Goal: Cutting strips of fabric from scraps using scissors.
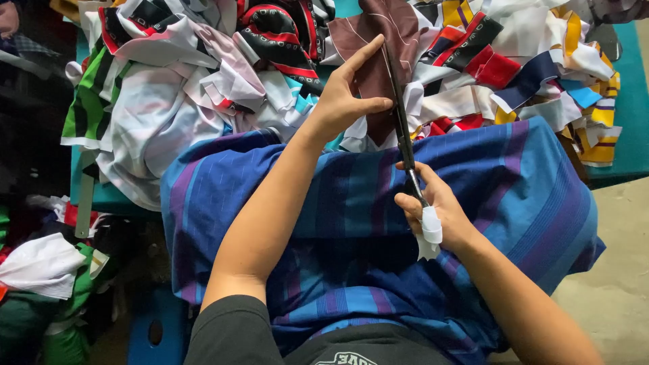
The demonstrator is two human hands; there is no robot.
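Left hand (341, 101) pinches a maroon fabric piece (378, 47), thumb and fingers closed on its right edge, above the heap of cloth offcuts (203, 88). Right hand (433, 209) grips the scissors (403, 128) by taped handles, blades along that edge. Striped blue cloth (527, 189) covers the lap; bare teal tabletop (632, 101) at right.

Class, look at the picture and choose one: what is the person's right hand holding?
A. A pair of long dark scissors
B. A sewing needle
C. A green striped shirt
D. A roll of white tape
A. The right hand grips the handles of the long dark scissors, whose blades reach up along the maroon cloth piece that the left hand steadies.
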